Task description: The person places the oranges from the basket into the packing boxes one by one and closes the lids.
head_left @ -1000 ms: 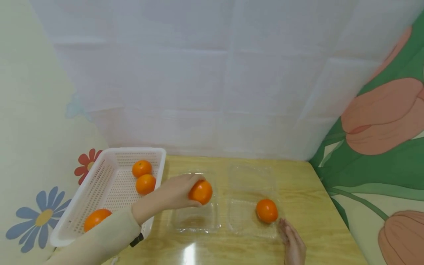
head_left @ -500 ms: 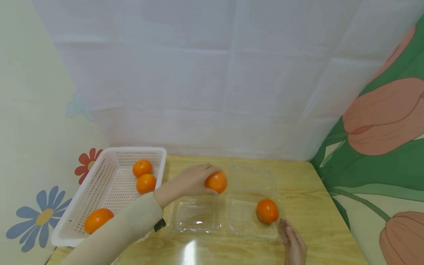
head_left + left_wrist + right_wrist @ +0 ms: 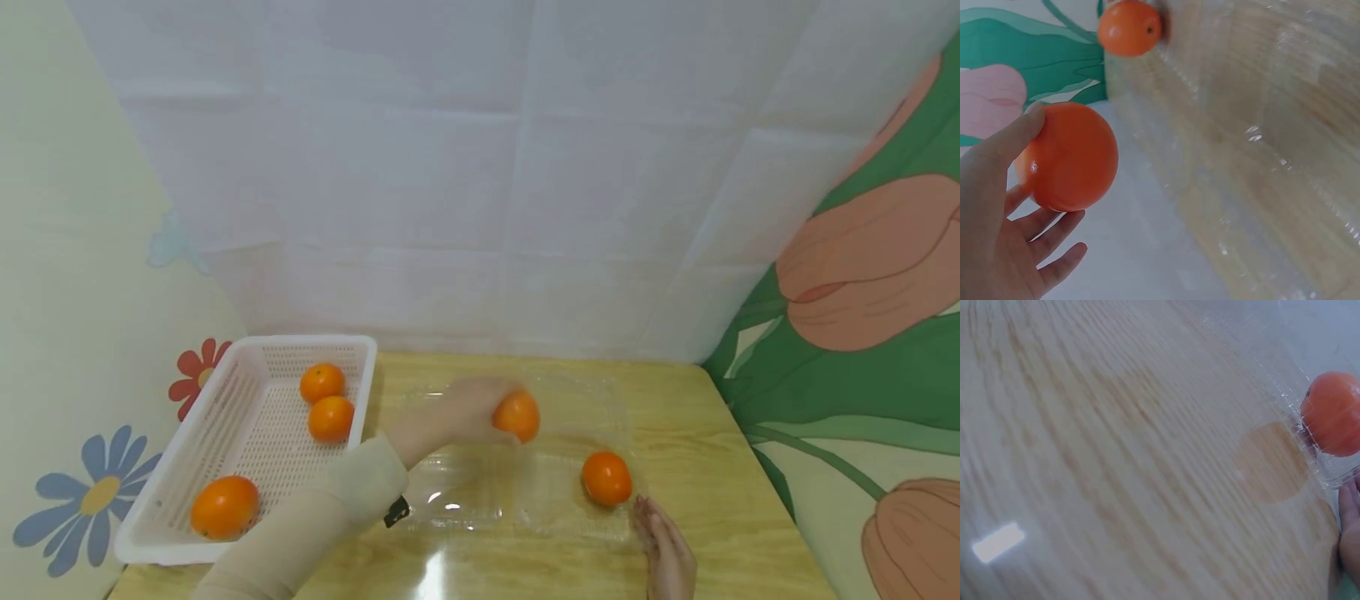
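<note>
My left hand grips an orange in the air, over the gap between two clear plastic boxes. In the left wrist view the thumb and fingertips pinch that orange from the side. Another orange rests in the right-hand clear plastic box, near its right wall. The left-hand clear plastic box lies partly beneath my left forearm. At the right box's outer side, my right hand has its fingers extended and holds nothing. Only part of the right hand shows in the right wrist view.
A white perforated basket stands at the left of the wooden table. Inside it are an orange and another orange at the right wall, plus one orange near the front. A white sheet hangs behind.
My left hand has moved right with its orange, from above the left box toward the right box. The right hand and the orange in the right box stay in place.
</note>
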A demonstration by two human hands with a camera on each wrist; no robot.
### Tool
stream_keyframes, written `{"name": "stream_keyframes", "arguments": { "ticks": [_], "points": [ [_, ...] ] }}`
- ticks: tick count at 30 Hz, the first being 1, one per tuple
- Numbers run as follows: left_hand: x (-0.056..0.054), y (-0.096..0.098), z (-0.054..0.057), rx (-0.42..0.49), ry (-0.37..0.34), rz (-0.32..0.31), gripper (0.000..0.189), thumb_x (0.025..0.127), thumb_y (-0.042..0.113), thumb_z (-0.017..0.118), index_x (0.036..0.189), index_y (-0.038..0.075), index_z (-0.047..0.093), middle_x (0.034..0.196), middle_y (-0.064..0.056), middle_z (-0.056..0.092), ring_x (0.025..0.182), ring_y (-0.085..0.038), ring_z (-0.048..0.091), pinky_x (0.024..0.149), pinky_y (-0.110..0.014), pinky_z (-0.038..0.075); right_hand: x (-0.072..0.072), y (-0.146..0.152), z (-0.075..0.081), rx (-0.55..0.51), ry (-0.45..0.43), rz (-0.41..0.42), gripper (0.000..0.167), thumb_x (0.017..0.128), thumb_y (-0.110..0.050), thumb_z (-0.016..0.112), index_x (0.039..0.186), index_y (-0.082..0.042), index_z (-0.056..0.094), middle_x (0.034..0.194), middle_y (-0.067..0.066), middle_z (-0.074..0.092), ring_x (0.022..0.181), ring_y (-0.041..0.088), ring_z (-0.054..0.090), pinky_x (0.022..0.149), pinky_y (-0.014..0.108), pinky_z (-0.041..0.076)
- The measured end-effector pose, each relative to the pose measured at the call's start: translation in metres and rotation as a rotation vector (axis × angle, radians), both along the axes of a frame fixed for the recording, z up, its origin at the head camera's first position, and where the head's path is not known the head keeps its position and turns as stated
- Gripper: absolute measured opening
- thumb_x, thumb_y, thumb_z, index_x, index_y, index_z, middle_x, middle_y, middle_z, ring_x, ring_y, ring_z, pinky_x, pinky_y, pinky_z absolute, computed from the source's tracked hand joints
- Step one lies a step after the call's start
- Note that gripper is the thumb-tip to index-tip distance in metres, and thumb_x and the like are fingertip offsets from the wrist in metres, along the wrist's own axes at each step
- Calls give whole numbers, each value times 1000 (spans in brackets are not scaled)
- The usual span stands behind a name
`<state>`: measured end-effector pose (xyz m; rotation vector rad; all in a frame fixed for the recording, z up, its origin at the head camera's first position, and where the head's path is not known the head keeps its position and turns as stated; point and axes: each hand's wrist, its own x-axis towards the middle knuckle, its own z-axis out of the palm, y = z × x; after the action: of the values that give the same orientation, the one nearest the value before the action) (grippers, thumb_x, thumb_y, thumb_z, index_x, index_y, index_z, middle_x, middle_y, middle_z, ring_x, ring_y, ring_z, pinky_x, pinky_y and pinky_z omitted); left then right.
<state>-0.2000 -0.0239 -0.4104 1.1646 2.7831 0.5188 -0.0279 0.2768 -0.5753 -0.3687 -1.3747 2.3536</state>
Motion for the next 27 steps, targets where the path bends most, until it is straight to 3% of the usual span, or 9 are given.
{"name": "stream_keyframes", "arguments": {
  "ticks": [6, 9, 14, 19, 22, 27],
  "points": [
    [3, 13, -25, 27, -8, -36, 63, 75, 49, 83, 128, 22, 59, 117, 6, 66, 105, -13, 60, 92, -34, 48, 3, -2, -4, -17, 37, -1, 23, 102, -9, 53, 118, -5, 70, 111, 1, 73, 103, 10, 68, 90, 22, 52],
    [4, 21, -34, 30, -8, -59, 64, 76, 50, 81, 130, 24, 59, 121, 8, 64, 109, -11, 59, 94, -32, 47, 3, -3, -3, -21, 36, -2, 24, 102, -9, 53, 119, -4, 69, 111, 2, 73, 103, 10, 68, 90, 22, 52],
    [7, 35, -44, 39, -16, -126, 68, 78, 46, 82, 135, 20, 56, 133, 5, 59, 123, -14, 54, 104, -32, 43, 2, -6, -1, -9, 44, -26, 24, 102, -7, 52, 117, -3, 70, 110, 2, 73, 102, 10, 68, 90, 22, 52],
    [16, 47, -56, -12, -1, -182, 68, 78, 47, 81, 136, 21, 56, 133, 4, 58, 120, -13, 54, 103, -31, 42, 1, -6, -2, 6, 80, -22, 25, 103, -4, 49, 116, -3, 71, 111, 4, 73, 103, 11, 68, 90, 23, 52],
    [21, 52, -59, -49, -17, -187, 70, 78, 47, 81, 138, 22, 55, 134, 5, 58, 118, -13, 55, 103, -33, 42, 0, -5, -3, 4, 120, 0, 27, 103, -3, 47, 119, -1, 69, 113, 4, 72, 105, 11, 68, 91, 23, 52],
    [23, 58, -67, -108, 22, -189, 71, 77, 49, 81, 138, 24, 54, 135, 7, 58, 118, -13, 54, 104, -36, 42, -2, -5, -4, -23, 221, 42, 31, 104, 2, 42, 120, 2, 68, 115, 8, 71, 107, 14, 67, 93, 24, 51]
  ]
}}
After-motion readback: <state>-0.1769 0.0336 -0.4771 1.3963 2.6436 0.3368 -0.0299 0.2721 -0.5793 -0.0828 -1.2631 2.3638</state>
